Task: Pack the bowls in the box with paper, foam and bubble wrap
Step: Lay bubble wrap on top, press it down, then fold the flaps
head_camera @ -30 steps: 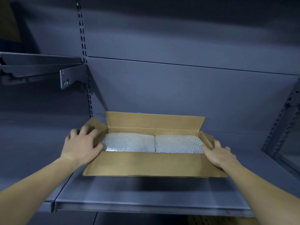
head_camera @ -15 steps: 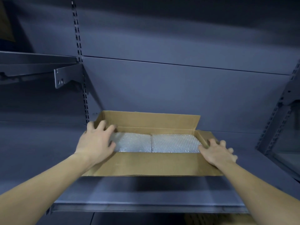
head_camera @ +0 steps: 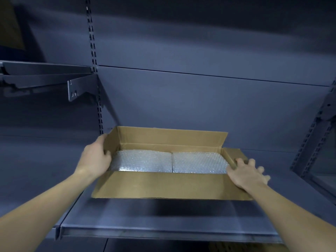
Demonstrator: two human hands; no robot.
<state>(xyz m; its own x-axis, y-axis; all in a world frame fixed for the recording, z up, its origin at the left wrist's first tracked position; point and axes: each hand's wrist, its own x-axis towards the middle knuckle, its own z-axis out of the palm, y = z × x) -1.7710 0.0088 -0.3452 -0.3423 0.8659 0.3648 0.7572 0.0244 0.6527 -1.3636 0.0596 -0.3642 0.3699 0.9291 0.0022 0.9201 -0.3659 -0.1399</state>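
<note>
An open cardboard box (head_camera: 169,147) sits on a dark metal shelf (head_camera: 163,217), between the two hands. The left hand (head_camera: 94,160) grips the left side flap (head_camera: 111,142): its thumb lies on the flap's inner face and its fingers curl round behind the outer face, holding the flap tilted up. The right hand (head_camera: 245,173) lies palm down on the near part of the right side flap (head_camera: 234,153), which is folded outward. Its fingers are spread and roughly straight, blurred at the tips, and its thumb rests at the flap's inner edge; nothing is held in it.

Between the hands, inside the box, two pieces of bubble wrap (head_camera: 141,160) lie side by side and meet at a seam near the middle. They cover the inside of the box across its width. Beyond the hands the rear flap (head_camera: 171,136) stands upright against the shelving's back panel (head_camera: 200,106). Nearer than the hands, the front flap (head_camera: 163,185) is folded outward and lies flat on the shelf.

Above and beyond the left hand a slotted upright rail (head_camera: 93,57) runs up the panel, with a shelf bracket (head_camera: 76,89) attached to it.
</note>
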